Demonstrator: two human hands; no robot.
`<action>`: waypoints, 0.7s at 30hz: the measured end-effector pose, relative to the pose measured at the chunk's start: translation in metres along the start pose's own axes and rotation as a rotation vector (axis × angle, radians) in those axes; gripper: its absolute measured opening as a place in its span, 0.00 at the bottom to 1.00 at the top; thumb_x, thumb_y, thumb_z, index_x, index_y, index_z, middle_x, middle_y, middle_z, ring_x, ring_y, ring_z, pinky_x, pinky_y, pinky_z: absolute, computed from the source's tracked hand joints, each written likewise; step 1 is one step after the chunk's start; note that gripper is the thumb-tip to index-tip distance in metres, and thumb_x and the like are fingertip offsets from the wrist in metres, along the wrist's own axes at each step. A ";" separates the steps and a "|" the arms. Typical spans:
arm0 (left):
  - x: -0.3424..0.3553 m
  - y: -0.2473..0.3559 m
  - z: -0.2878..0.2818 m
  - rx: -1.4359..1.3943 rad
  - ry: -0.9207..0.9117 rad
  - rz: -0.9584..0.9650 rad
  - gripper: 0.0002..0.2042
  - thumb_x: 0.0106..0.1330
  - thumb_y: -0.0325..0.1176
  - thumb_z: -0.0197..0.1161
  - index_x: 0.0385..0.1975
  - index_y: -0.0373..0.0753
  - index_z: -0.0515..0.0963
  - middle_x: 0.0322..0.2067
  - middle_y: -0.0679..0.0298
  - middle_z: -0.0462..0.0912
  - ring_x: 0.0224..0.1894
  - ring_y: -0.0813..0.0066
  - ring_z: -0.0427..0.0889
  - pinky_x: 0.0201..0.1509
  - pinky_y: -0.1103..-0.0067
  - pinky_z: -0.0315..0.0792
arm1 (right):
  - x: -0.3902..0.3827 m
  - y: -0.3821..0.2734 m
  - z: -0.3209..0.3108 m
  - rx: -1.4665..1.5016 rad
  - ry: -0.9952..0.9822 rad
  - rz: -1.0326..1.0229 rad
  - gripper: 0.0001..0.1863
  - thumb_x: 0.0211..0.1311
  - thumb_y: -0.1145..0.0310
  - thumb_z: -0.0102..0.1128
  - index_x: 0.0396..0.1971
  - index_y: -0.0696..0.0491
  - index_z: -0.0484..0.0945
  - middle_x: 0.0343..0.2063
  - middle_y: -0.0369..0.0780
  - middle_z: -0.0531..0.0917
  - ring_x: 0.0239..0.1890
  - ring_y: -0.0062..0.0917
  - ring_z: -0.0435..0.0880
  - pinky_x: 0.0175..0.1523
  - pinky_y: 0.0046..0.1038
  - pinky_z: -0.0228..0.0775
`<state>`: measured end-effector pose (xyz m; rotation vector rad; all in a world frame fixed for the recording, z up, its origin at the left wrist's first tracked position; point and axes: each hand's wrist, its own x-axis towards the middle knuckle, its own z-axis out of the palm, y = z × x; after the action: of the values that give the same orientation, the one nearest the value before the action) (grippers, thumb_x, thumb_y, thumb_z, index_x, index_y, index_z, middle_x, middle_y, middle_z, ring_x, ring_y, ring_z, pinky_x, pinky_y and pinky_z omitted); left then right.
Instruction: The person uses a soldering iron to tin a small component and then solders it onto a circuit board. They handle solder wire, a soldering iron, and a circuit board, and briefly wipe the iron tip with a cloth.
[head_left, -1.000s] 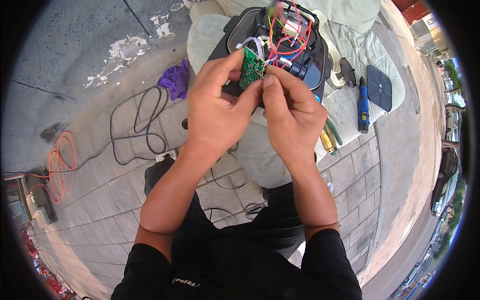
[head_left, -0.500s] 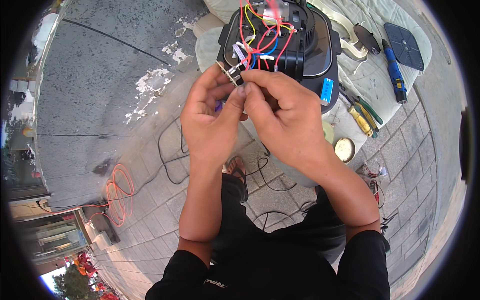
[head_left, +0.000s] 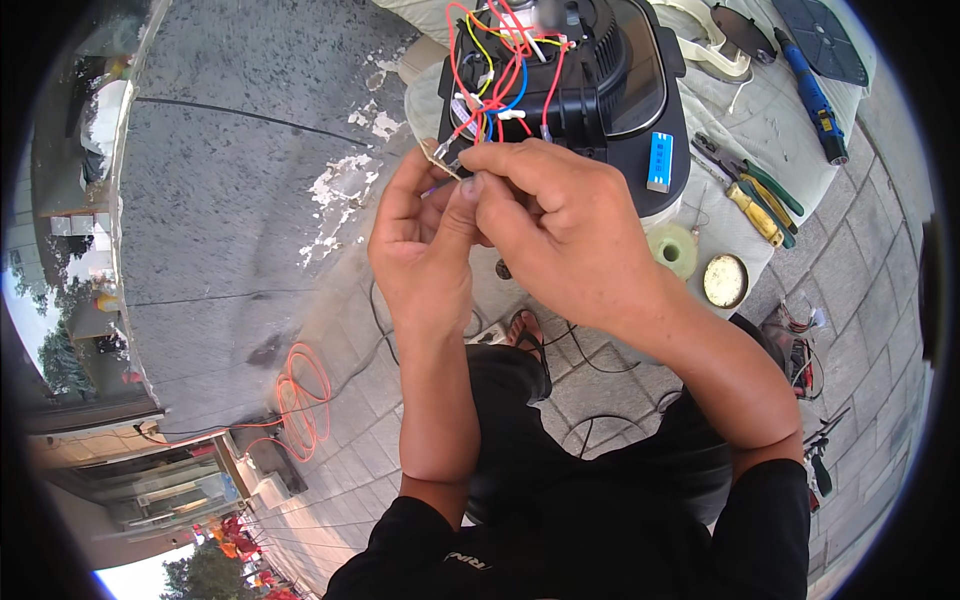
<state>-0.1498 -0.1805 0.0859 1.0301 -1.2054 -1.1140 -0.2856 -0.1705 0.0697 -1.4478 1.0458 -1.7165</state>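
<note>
In front of me, a thin circuit board [head_left: 436,158] is held on edge, its near end between my fingertips. My left hand [head_left: 428,240] grips it between thumb and curled fingers. Thumb and forefinger of my right hand [head_left: 570,225] pinch together at the board's near end; what lies between them is hidden. Just beyond my fingers stands an opened black appliance [head_left: 575,115]. Red wires [head_left: 553,90], a blue wire [head_left: 520,90] and yellow ones rise from it, and some run down toward the board.
A small blue box [head_left: 659,162] sits on the appliance's right side. Farther right lie green-handled pliers [head_left: 775,190], a yellow-handled tool [head_left: 755,215] and a blue power screwdriver [head_left: 815,100]. A pale green ring [head_left: 672,250] and a round tin [head_left: 725,281] rest nearer. An orange cable [head_left: 302,400] coils on the left.
My view has shifted, so most surroundings appear farther right and the floor things lower. Both hands keep the same hold at the board, which looks slightly more tilted.
</note>
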 end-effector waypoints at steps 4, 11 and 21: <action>0.001 -0.002 -0.004 0.001 0.003 -0.008 0.23 0.71 0.20 0.68 0.65 0.27 0.73 0.51 0.57 0.83 0.46 0.72 0.88 0.39 0.79 0.86 | -0.002 0.000 -0.003 -0.030 -0.051 -0.021 0.12 0.70 0.76 0.60 0.49 0.64 0.83 0.32 0.44 0.85 0.28 0.23 0.86 0.33 0.25 0.78; 0.002 -0.008 -0.009 0.015 0.015 -0.019 0.23 0.71 0.21 0.69 0.64 0.27 0.73 0.50 0.58 0.83 0.45 0.74 0.87 0.38 0.80 0.85 | -0.003 -0.002 0.000 -0.066 -0.039 -0.040 0.13 0.70 0.75 0.60 0.50 0.64 0.83 0.35 0.47 0.86 0.31 0.30 0.87 0.36 0.29 0.79; -0.001 -0.008 0.000 0.120 0.090 0.026 0.27 0.68 0.22 0.71 0.65 0.28 0.70 0.51 0.56 0.83 0.47 0.75 0.86 0.35 0.81 0.82 | -0.002 -0.001 -0.002 0.056 -0.027 0.117 0.14 0.69 0.72 0.61 0.50 0.63 0.84 0.39 0.52 0.88 0.37 0.40 0.91 0.43 0.33 0.82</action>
<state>-0.1506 -0.1807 0.0779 1.1409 -1.2220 -0.9748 -0.2870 -0.1679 0.0697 -1.3448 1.0387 -1.6265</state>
